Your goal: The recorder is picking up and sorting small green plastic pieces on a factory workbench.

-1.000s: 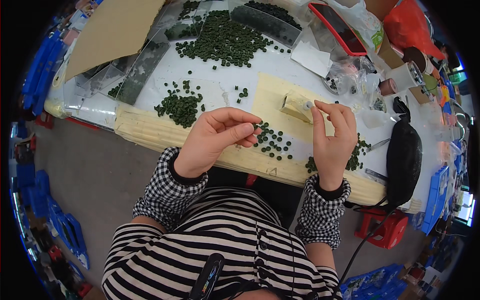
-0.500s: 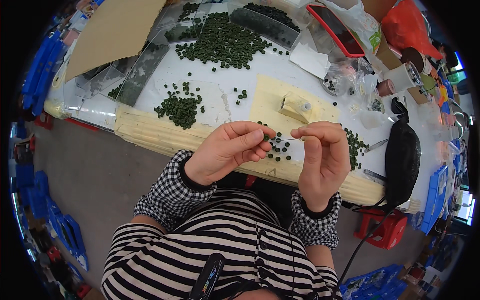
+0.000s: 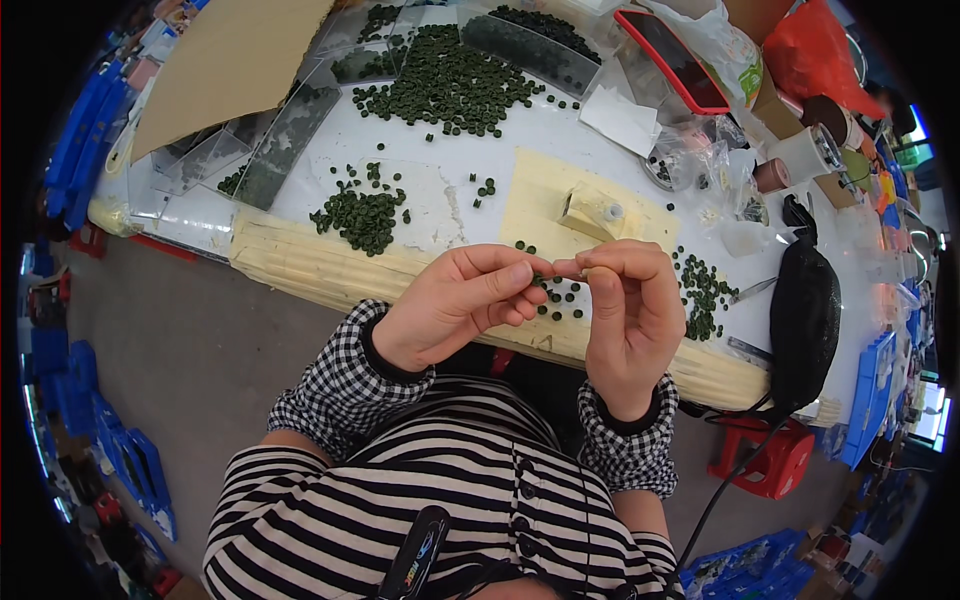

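My left hand [image 3: 455,303] is closed in a pinch at the table's padded front edge, on a small dark green round piece [image 3: 538,281] mostly covered by the fingertips. Its fingertips nearly meet those of my right hand [image 3: 637,318]. That hand pinches a thin metal needle, now almost wholly hidden between the fingers. Loose green pieces [image 3: 556,312] lie just below and behind the fingertips. Beyond them, a small tan block with a pale knob [image 3: 592,212] stands on a yellowish sheet [image 3: 530,195].
Heaps of green pieces lie at the back [image 3: 440,85], left [image 3: 362,220] and right [image 3: 706,295]. Clear plastic trays [image 3: 285,150] and cardboard [image 3: 225,70] occupy the left. A red-cased phone [image 3: 670,62], plastic bags and a black pouch [image 3: 805,325] crowd the right.
My right hand has moved left to my left hand, and the needle length that showed between them is now hidden. My left hand has barely moved.
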Available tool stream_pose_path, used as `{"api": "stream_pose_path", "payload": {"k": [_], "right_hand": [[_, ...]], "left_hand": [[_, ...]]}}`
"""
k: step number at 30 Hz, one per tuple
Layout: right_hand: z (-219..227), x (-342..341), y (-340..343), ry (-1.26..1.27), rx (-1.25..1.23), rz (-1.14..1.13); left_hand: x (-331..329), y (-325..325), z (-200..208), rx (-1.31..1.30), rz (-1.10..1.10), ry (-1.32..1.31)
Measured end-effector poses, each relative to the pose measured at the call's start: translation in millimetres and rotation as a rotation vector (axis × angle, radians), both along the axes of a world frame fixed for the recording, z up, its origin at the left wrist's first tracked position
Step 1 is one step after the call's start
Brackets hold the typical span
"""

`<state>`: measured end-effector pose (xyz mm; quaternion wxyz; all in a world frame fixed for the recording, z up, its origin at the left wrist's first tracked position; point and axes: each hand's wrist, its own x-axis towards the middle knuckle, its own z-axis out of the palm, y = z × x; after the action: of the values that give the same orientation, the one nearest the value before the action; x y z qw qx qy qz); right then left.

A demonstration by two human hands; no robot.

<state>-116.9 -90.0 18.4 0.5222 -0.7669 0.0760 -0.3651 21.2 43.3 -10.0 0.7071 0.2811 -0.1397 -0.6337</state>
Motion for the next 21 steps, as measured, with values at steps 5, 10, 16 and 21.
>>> {"api": "stream_pose_path", "payload": {"k": [5, 10, 16, 21], "right_hand": [[-3.6, 6.1, 1.3, -0.088, 0.019, -0.072], [-0.5, 0.6, -0.6, -0.044, 0.048, -0.032], [-7.7, 7.9, -26.9, -0.178, -0.032, -0.441], [-11.2, 16.0, -51.7, 0.040, -0.544, -0.611]], "left_hand": [[-0.6, 0.0, -0.1, -0.005, 0.007, 0.002], [0.2, 0.5, -3.1, -0.017, 0.006, 0.012], [-0.3, 0.9, -0.2, -0.005, 0.064, -0.059], [-3.3, 1.2, 0.4, 0.008, 0.167, -0.220]]}}
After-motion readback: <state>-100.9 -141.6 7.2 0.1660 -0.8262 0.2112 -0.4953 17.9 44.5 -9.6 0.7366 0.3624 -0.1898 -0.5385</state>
